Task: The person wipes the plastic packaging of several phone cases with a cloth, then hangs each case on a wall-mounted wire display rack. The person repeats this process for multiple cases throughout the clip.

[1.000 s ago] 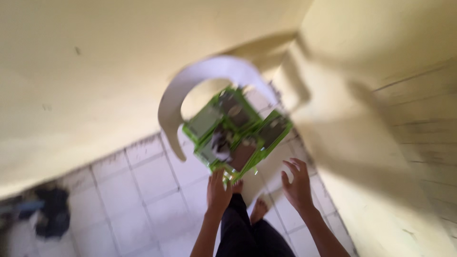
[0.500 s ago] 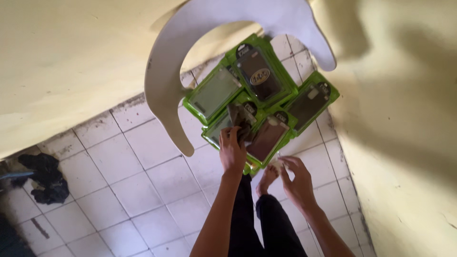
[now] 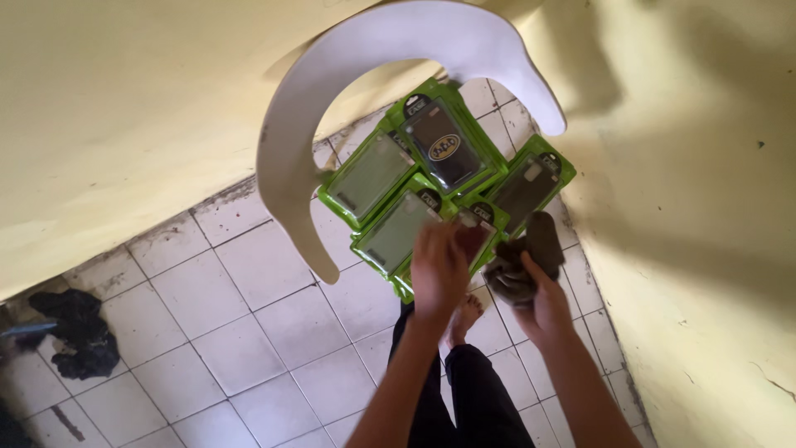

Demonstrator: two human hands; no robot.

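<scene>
The green packs (image 3: 439,178) piled on the white chair (image 3: 332,124) just past the fingers could be knocked to the floor, since the left hand (image 3: 439,270) is laid flat and open on them while a dark cloth (image 3: 522,261) is gripped in the right hand (image 3: 543,303).

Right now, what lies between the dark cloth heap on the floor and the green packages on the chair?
In the head view, bare white floor tiles and the chair's white curved backrest lie between the dark cloth heap and the green packages.
</scene>
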